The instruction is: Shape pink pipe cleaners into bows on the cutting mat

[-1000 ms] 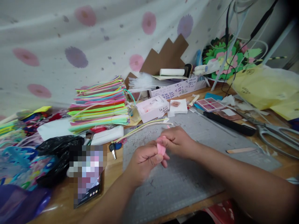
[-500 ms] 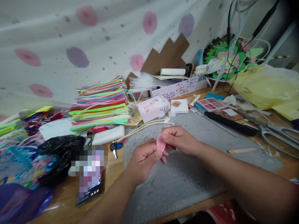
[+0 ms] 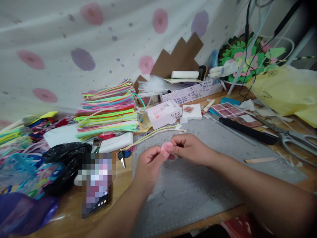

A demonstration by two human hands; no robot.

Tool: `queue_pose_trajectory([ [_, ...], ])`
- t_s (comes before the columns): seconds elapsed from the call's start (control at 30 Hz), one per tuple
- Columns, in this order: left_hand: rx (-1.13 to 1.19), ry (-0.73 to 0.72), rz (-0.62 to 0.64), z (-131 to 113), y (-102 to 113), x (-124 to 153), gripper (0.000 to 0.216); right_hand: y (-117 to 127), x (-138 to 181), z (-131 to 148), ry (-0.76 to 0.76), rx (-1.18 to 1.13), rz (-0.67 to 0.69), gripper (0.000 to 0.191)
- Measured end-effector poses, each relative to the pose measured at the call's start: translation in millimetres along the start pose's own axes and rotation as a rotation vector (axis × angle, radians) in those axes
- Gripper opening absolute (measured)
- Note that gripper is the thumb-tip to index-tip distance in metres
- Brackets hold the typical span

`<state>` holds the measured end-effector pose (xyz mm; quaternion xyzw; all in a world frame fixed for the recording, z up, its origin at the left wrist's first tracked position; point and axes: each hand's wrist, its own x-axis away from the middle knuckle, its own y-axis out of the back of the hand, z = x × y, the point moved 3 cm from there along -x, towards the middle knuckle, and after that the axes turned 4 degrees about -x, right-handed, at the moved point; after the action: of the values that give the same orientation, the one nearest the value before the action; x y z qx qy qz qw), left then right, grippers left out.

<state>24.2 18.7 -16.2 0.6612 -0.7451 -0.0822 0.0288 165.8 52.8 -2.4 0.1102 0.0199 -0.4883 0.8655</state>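
A small pink, soft-looking petal-shaped piece is pinched between both hands above the grey cutting mat. My left hand grips its lower left side, thumb on top. From the right, my right hand closes thumb and fingers on its other edge. Part of the piece is hidden behind the fingertips. Just beyond the hands, pale and yellow-green pipe cleaners lie across the mat's far edge.
Bundled coloured pipe cleaners are stacked at the back left. A small white box stands behind the mat. On the right lie scissors, a black-handled tool and a wooden stick. A phone and key are at left.
The pink piece has tipped from upright to a flatter, more folded look. My left thumb has moved up along it, and the hands are closer together. The view has shifted slightly.
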Motion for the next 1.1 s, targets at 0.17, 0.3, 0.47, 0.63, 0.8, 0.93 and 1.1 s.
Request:
queue_pose_trajectory([
  [0.17,-0.047,0.017,-0.069,-2.4,1.3,2.4,0.024,-1.0,-0.8,-1.4,-0.044,0.060,-0.049,0.030],
  [0.3,-0.076,0.019,-0.054,-2.9,1.2,2.9,0.026,-1.0,-1.0,1.0,-0.047,0.053,-0.085,0.022],
  [0.47,-0.072,-0.004,-0.028,-3.2,2.2,1.3,0.018,-1.9,-0.6,-0.7,-0.057,0.078,-0.074,0.016],
  [0.63,-0.064,-0.072,-0.104,-3.8,3.7,1.4,0.016,-5.0,-0.6,-3.2,-0.041,0.101,-0.031,0.018],
  [0.8,-0.002,-0.072,-0.139,-2.0,2.4,2.4,0.017,-5.3,-0.6,-2.1,-0.059,0.096,-0.026,0.018],
  [0.93,0.049,-0.028,-0.101,-0.8,1.8,2.0,0.019,-5.9,-0.1,0.2,-0.059,0.053,-0.025,0.019],
  [1.1,0.070,-0.014,-0.071,-2.0,1.0,0.8,0.021,-6.9,0.9,3.0,-0.044,0.009,-0.069,0.013],
])
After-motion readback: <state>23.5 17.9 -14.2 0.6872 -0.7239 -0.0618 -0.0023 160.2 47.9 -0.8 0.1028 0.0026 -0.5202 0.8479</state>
